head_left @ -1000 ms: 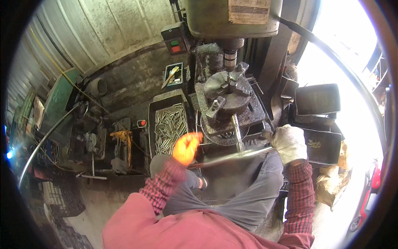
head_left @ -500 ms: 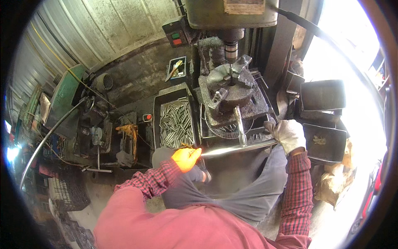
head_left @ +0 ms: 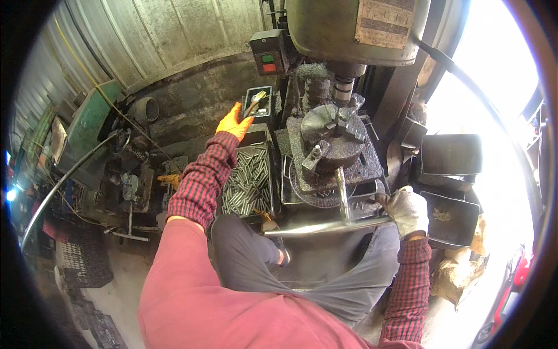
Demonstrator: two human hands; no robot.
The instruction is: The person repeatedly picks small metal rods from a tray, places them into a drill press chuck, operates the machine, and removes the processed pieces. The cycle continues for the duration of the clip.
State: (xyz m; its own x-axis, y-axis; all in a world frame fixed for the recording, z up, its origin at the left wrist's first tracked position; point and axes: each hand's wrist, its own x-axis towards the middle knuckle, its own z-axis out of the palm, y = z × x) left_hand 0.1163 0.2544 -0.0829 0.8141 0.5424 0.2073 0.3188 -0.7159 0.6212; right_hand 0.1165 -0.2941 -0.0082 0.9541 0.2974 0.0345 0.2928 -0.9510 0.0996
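Since the orange-gloved left hand (head_left: 232, 123) sits right by the brush (head_left: 254, 103), upper centre, contact is unclear; its fingers look parted. Gray-gloved right hand (head_left: 408, 210), right of centre, is wrapped round the steel crossbar (head_left: 325, 228), hiding one end. Crossbar: lower centre, shiny, round. Drill press head (head_left: 331, 32) cut off at top.

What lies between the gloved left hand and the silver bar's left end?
Mostly a bin of small metal rods, as the head view shows.
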